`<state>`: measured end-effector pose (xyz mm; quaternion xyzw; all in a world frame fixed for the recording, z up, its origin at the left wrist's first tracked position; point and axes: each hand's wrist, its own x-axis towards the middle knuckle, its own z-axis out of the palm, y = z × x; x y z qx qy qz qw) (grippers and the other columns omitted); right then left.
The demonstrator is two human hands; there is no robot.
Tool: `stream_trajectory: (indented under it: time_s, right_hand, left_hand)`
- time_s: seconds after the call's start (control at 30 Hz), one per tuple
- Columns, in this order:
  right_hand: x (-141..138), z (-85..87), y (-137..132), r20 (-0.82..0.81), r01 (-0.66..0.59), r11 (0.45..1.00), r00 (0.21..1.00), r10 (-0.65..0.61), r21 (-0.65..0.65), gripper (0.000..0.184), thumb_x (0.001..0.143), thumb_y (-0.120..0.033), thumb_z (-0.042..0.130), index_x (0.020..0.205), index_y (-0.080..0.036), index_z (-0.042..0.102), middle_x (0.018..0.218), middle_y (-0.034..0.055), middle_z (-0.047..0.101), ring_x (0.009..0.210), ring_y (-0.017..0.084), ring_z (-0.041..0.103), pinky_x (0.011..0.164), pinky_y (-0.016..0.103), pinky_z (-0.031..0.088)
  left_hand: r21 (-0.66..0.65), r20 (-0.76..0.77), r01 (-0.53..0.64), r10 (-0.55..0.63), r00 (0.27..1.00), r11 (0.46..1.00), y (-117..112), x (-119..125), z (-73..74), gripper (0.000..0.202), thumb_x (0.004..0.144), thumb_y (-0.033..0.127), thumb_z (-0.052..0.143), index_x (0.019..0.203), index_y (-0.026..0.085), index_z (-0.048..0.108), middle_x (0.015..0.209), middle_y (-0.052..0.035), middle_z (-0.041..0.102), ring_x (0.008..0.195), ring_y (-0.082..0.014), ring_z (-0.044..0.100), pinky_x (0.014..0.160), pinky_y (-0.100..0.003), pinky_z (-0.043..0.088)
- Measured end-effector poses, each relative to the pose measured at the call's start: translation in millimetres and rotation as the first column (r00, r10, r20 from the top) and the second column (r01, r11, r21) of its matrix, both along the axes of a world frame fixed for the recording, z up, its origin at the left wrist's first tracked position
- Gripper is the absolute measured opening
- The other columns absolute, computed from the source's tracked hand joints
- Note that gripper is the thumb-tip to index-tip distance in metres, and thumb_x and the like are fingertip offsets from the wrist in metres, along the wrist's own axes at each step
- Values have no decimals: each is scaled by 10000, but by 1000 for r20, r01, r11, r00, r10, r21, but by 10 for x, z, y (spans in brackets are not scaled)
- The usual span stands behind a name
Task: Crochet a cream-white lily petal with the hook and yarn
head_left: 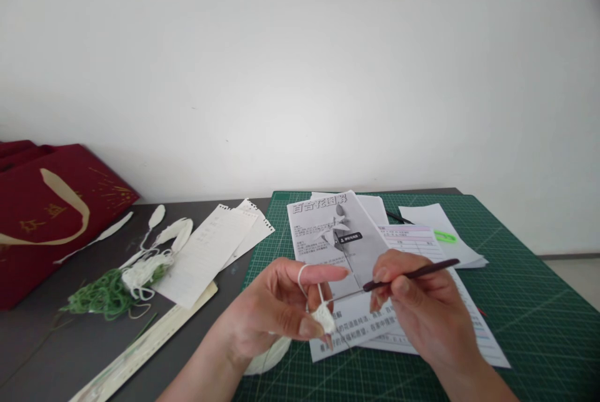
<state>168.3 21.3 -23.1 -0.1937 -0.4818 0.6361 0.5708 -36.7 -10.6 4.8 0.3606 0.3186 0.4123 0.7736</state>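
Between thumb and fingers, my left hand [276, 308] pinches a small piece of white crochet [324, 319]. A strand of white yarn loops round its outstretched index finger and runs down to the piece. My right hand [417, 305] grips the dark handle of a crochet hook [429, 268], its thin metal shaft pointing left. The hook's tip meets the top of the crochet piece, but the exact stitch is too small to make out. Below both hands lies a printed pattern sheet [307, 242] with a flower picture. A white rounded piece [269, 357] shows partly beneath my left hand.
A green cutting mat [515, 277] bears more papers [431, 217], a bright green clip-like item [444, 237] and a dark pen [398, 218]. To the left are green yarn [103, 294], white yarn [145, 274], white petal shapes, notebook sheets [206, 249], a long pale ruler-like strip [150, 346] and a red bag [42, 221].
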Motion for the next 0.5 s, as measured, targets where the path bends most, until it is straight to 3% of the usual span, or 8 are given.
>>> stream_trajectory:
  time_s: [0.13, 0.27, 0.33, 0.5]
  right_hand:
    - [-34, -11, 17, -54, -82, 964, 996, 70, -252, 98, 785, -279, 726, 784, -185, 753, 580, 20, 678, 464, 121, 624, 448, 205, 542]
    - [-153, -20, 3, -153, -131, 863, 986, 63, -489, 145, 743, -295, 766, 751, -151, 744, 524, -3, 650, 425, 75, 572, 434, 149, 519]
    - [-203, -31, -19, -160, -94, 868, 987, 17, -488, 136, 735, -286, 774, 781, -162, 744, 562, -7, 665, 478, 79, 593, 484, 157, 536]
    - [-289, -89, -97, -88, 52, 932, 992, -89, -359, 98, 781, -305, 734, 840, -226, 736, 734, -9, 725, 636, 104, 651, 638, 202, 554]
  left_hand:
    - [129, -122, 18, -2, 992, 991, 0, -7, 6, 377, 599, 254, 829, 969, 302, 778, 625, -5, 598, 598, -166, 557, 597, -300, 445]
    - [358, -307, -108, 226, 924, 927, 4, 40, 8, 359, 701, 193, 756, 1040, 314, 751, 672, -3, 595, 755, -192, 549, 795, -360, 425]
    - [349, -318, -160, 277, 907, 923, 9, 71, -21, 390, 699, 185, 758, 1066, 314, 739, 690, 4, 582, 751, -180, 535, 783, -345, 424]
    - [146, -234, -218, 248, 940, 965, 26, 142, -95, 431, 628, 223, 814, 1050, 287, 749, 678, 20, 535, 648, -133, 499, 653, -290, 435]
